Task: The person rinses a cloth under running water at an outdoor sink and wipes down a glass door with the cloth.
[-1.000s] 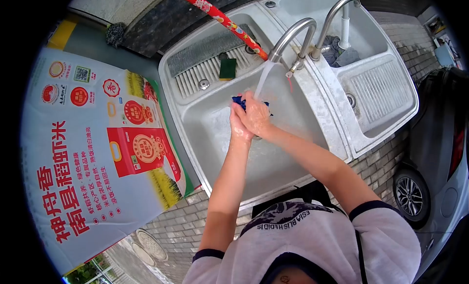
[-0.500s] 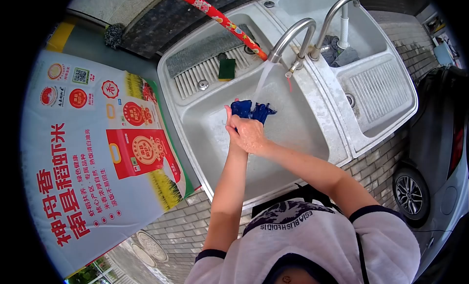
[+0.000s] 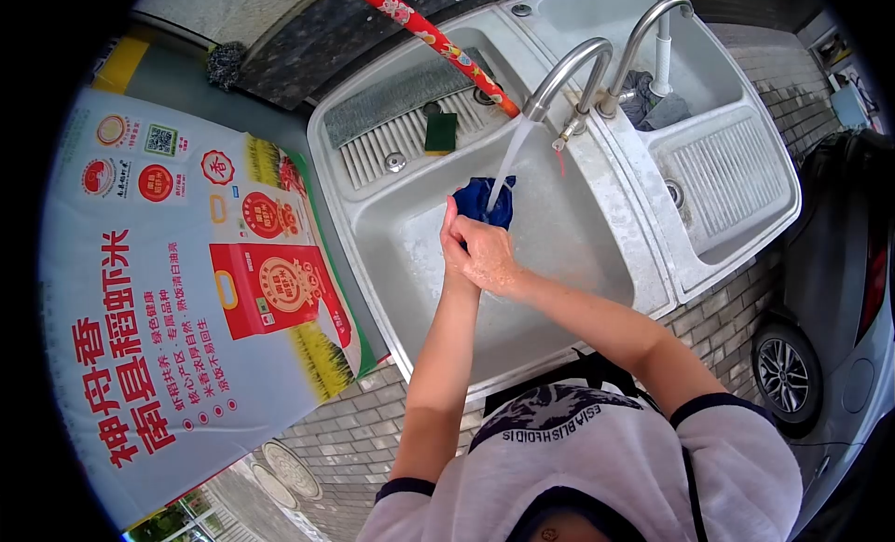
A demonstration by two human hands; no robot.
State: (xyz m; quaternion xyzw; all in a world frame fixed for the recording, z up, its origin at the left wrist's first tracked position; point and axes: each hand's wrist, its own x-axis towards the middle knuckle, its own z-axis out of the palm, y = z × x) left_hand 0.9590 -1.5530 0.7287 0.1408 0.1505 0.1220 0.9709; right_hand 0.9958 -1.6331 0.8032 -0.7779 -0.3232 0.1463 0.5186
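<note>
A wet, crumpled blue cloth (image 3: pixel 487 200) is bunched between my hands inside the sink basin (image 3: pixel 410 328). Water from the curved metal faucet (image 3: pixel 564 71) pours straight onto it. My right hand (image 3: pixel 489 255) lies over the top with its fingers curled against the cloth. Beneath it, my left hand (image 3: pixel 451 236) is wrapped around the cloth, mostly hidden, its thumb pointing up along the left side.
A green scouring sponge (image 3: pixel 441 132) rests on the ribbed ledge behind the basin. A red patterned tube (image 3: pixel 433 43) slants down beside the faucet. To the right, a second sink (image 3: pixel 718 178) holds a grey cloth (image 3: pixel 648 104). A printed banner (image 3: pixel 200 356) stands left.
The blue cloth has gone from two spread clumps to one compact bundle under the water. My hands stay together on it, shifted slightly.
</note>
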